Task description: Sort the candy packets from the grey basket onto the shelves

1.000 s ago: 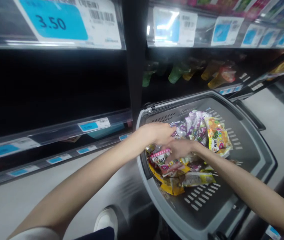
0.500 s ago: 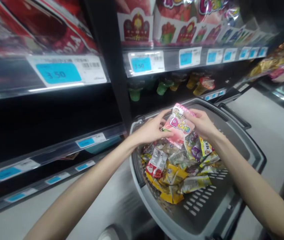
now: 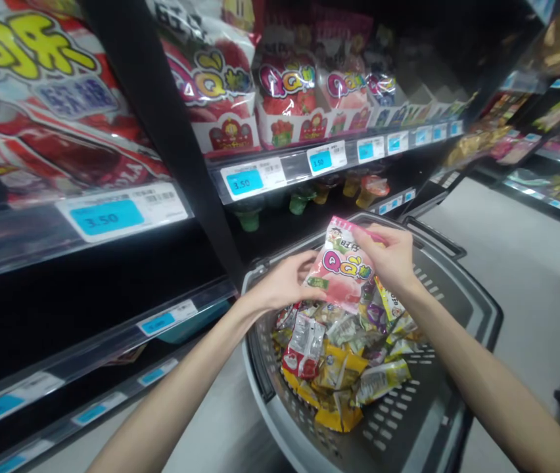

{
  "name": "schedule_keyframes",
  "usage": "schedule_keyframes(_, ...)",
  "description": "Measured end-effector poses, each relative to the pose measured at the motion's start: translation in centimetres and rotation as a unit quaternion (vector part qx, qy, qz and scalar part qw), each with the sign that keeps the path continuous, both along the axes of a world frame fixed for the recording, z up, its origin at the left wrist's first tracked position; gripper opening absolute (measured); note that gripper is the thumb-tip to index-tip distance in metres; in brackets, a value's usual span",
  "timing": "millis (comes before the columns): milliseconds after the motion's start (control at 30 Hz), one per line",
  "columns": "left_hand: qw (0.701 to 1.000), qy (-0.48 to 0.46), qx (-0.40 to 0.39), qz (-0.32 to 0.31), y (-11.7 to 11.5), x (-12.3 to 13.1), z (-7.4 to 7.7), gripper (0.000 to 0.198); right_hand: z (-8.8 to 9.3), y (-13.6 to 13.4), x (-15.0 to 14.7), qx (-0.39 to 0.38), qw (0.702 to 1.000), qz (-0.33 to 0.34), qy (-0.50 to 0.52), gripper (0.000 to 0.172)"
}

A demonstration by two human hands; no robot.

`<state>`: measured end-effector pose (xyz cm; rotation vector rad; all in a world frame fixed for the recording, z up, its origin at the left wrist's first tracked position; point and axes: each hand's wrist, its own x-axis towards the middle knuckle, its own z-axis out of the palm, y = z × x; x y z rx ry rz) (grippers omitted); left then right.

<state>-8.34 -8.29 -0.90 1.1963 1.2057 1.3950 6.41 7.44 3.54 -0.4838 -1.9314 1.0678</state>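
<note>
A pink bag of QQ gummy candy (image 3: 339, 266) is held tilted above the shopping basket (image 3: 450, 295), its printed front facing me. My right hand (image 3: 391, 256) pinches the bag's upper right side. At the lower left edge, my left hand (image 3: 284, 282) grips it with the thumb in front; the other fingers are partly hidden behind the bag. Beneath lie several small packets: a red and silver packet (image 3: 304, 345), yellow packets (image 3: 342, 368), a purple packet (image 3: 374, 316) and a yellow-green packet (image 3: 383, 381).
Shelves of similar gummy bags (image 3: 287, 82) rise at the back, with blue price tags (image 3: 243, 184) along their edge. Jelly cups (image 3: 373, 190) stand on the shelf below. A large red candy bag (image 3: 63, 112) is at upper left. Grey floor (image 3: 516, 249) runs along the right.
The view has tilted up and shifted right, so more of the upper shelf shows. Both hands still hold the pink candy bag, which now appears flatter toward me.
</note>
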Motion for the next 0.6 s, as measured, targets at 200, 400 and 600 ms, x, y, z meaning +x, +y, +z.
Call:
schedule_keyframes(200,0.995,0.102,-0.021,0.0,-0.4,-0.1,-0.2,0.066,0.8,-1.4,0.0,0.001,0.999,0.042,-0.017,0.041)
schedule_keyframes(400,0.985,0.169,-0.026,0.007,-0.5,-0.3,0.0,0.061,1.1,-1.8,0.1,-0.002,0.998,0.05,-0.028,0.041)
schedule_keyframes(600,0.98,0.199,-0.02,0.011,-0.6,-0.3,0.2,0.059,0.5,-1.2,0.1,-0.012,0.998,0.051,-0.034,0.04)
